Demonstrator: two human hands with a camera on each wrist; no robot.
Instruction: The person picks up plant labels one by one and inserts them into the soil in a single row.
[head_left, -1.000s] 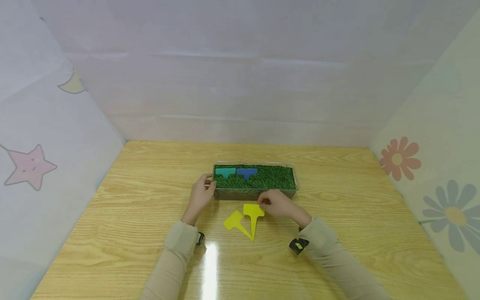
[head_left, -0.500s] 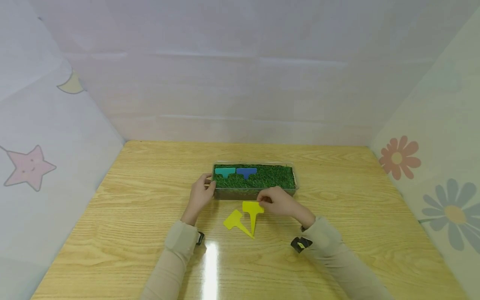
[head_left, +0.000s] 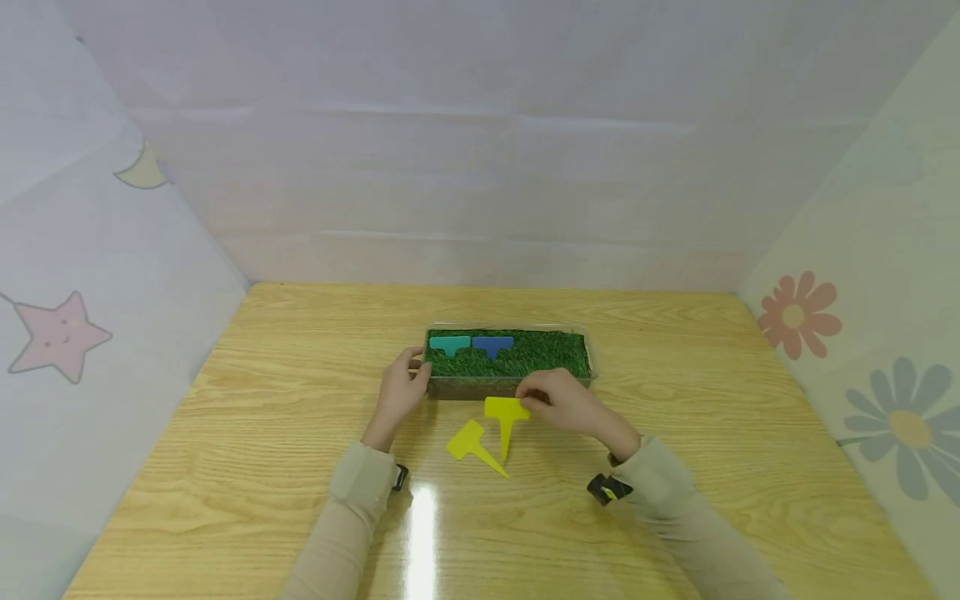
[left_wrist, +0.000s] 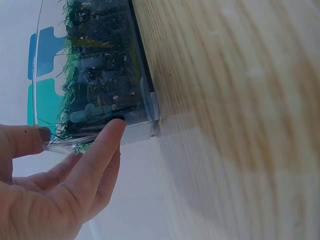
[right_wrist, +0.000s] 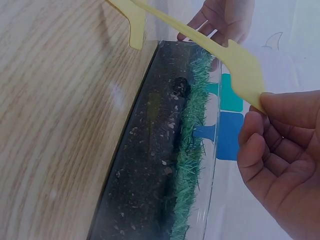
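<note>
A clear planter box (head_left: 480,389) holds dark soil topped with green artificial grass (head_left: 551,354). A teal plant label (head_left: 450,342) and a blue plant label (head_left: 492,343) stand upright in the grass, side by side at the left. My left hand (head_left: 401,392) grips the box's left end; in the left wrist view its thumb lies at the rim, fingers along the outside. Between thumb and forefinger, my right hand (head_left: 562,402) pinches the right corner of a yellow T-shaped plant label (head_left: 501,408), stem pointing down, in front of the box.
A second yellow plant label (head_left: 467,442) lies flat on the wooden table (head_left: 300,358), just left of the held one. Pale printed sheets (head_left: 480,167) wall in the table at the back and both sides.
My right hand has risen slightly, moving the yellow plant label a little toward the box; its tip has drawn away from the other label's tip. The left hand has stayed put.
</note>
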